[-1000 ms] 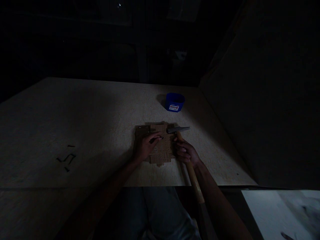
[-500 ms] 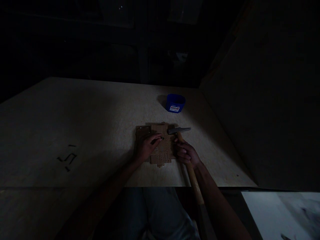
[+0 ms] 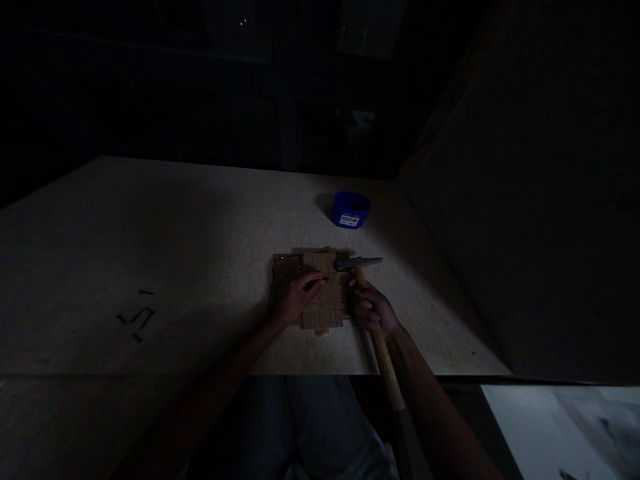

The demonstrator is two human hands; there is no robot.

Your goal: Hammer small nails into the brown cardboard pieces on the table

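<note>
My left hand (image 3: 296, 297) is pinched at the fingertips around a small dark nail-like piece (image 3: 326, 279), too dim to name surely. It rests over a stack of brown corrugated cardboard (image 3: 323, 320) that lies on the table and has many small holes in its top. In my right hand (image 3: 373, 307) is a hammer (image 3: 359, 263), gripped round the upper part of its wooden handle. The hammer's grey head sits just above the right edge of the cardboard, and its handle slants down past the table's front edge.
A blue plastic tub (image 3: 351, 211) with a white label stands behind the cardboard. Several thin dark pieces (image 3: 137, 317) lie on the table (image 3: 200, 253) at the left. A dark upright panel (image 3: 525, 233) borders the right side. Light is very low.
The picture has shifted and dimmed slightly. Both hands keep nearly the same place, and the hammer stays raised over the cardboard's right edge.
</note>
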